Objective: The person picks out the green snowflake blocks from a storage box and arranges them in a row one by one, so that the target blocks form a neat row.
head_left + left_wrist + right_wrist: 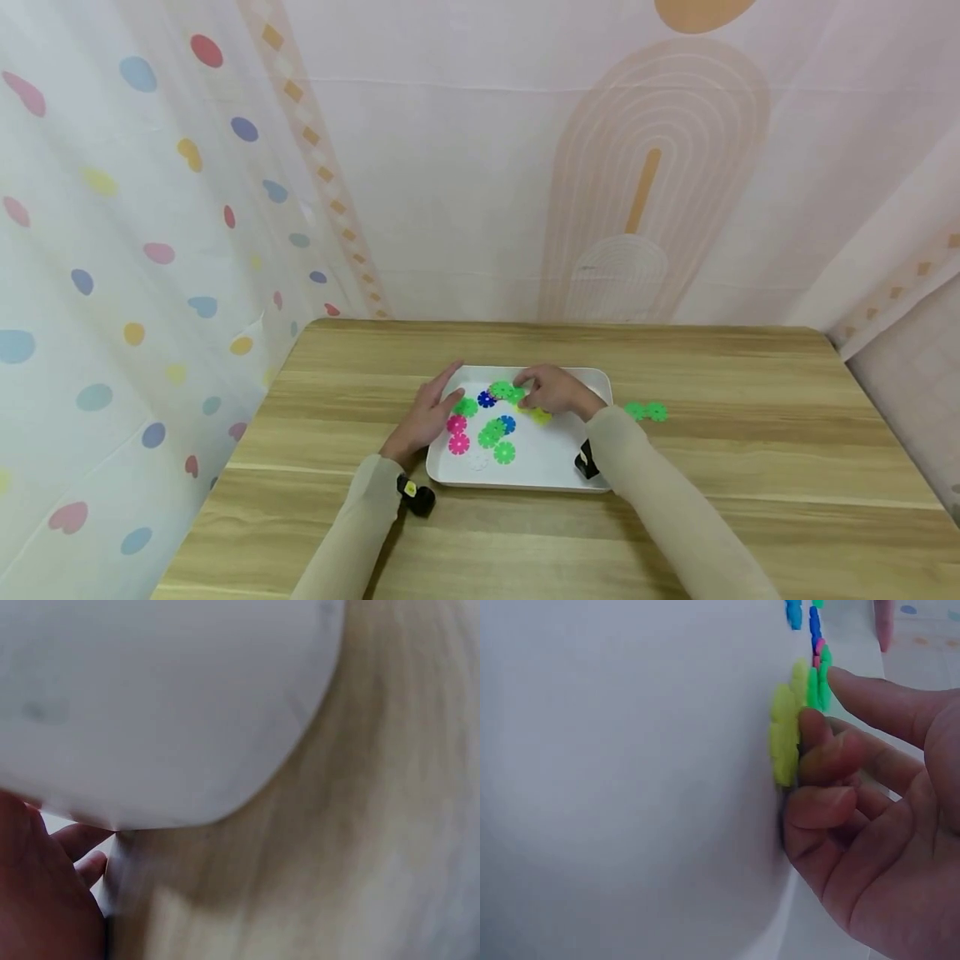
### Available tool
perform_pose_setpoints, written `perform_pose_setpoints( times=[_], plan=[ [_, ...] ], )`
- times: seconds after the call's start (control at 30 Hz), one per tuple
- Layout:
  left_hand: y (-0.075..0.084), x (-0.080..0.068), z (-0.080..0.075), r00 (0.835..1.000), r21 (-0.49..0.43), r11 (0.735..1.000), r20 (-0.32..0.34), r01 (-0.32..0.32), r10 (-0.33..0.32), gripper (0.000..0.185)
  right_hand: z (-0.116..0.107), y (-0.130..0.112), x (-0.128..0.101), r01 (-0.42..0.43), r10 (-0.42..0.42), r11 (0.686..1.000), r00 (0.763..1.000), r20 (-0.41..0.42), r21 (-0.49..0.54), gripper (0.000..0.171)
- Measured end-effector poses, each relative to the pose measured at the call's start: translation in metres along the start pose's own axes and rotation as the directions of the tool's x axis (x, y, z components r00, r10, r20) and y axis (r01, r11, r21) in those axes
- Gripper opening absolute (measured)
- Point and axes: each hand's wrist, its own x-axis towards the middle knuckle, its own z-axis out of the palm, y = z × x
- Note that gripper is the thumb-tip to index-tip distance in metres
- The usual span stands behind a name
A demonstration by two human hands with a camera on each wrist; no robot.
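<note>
A white tray [555,462] on the wooden table holds several notched plastic snowflake discs. My right hand [555,390] reaches in from the right; its thumb and a finger meet the edge of a green snowflake disc [825,678] and seem to pinch it. Its other fingers curl close beside yellow snowflake discs [783,735]. At the tray's left rim lies my left hand [426,414], fingers extended, near green [466,407] and pink [458,443] discs. In the left wrist view, the left hand [45,892] touches the tray's edge [187,810]; part of that hand is cut off.
Two green discs [647,411] lie on the table right of the tray. Inside it are also blue discs [487,399], more green ones [491,433] and a pale clear disc [478,460]. A patterned curtain [450,208] hangs behind the table [720,375].
</note>
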Motion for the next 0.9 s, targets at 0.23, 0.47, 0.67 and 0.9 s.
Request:
perform_pose_setpoints(
  times=[0.23,0.47,0.67,0.9],
  plan=[
    [-0.002,0.0,0.0,1.0,0.005,1.0,-0.002,0.01,-0.01,0.054,0.009,0.002,0.004,0.025,-0.021,0.998,0.996,-0.085,0.049,0.023],
    [-0.002,0.001,0.001,1.0,0.014,1.0,-0.011,-0.022,0.022,0.054,0.011,0.004,0.005,0.039,-0.036,0.999,0.997,-0.07,0.031,0.019],
    [-0.004,0.002,0.001,1.0,0.02,1.0,-0.012,0.001,0.0,0.054,0.012,0.004,0.005,0.047,-0.046,0.999,0.997,-0.064,0.01,0.019],
    [-0.004,0.001,0.001,1.0,0.018,1.0,-0.011,-0.004,0.004,0.055,0.01,0.004,0.001,0.077,-0.074,0.995,0.996,-0.059,0.061,0.014]
  ],
)
